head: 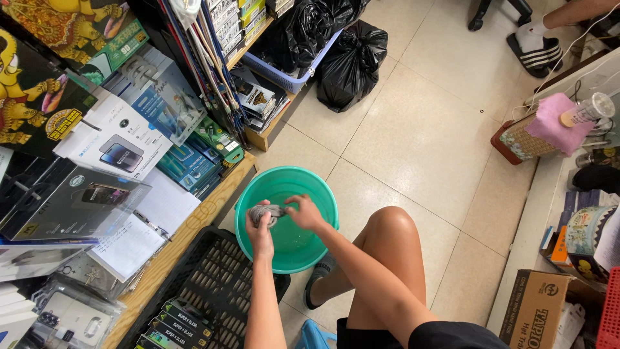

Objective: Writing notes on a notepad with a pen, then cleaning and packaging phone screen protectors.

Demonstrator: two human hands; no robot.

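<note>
Cloth, grey and bunched into a short twisted roll, sits between both hands directly over the teal bucket, which stands on the tiled floor in front of the seated person's bare knee. The left hand is clenched around the left end of the roll, and the right hand grips the other end from above, fingers curled over it. The two fists lie close together, so only a small part of the cloth shows between them.

It looks soft and limp, folding wherever it is pressed, and is probably wet, which would make it heavier than it appears and a little slick. Whether water stands in the bucket I cannot tell for certain, though its bottom has a faint sheen. A limp thing like this is best held by its two ends with whole fists, as here, not pinched with fingertips, since loose folds would slide out.

To the left, a black slotted crate stands just beside the bucket, below a wooden shelf stacked with boxed phone accessories. Black rubbish bags lie at the far side.
</note>
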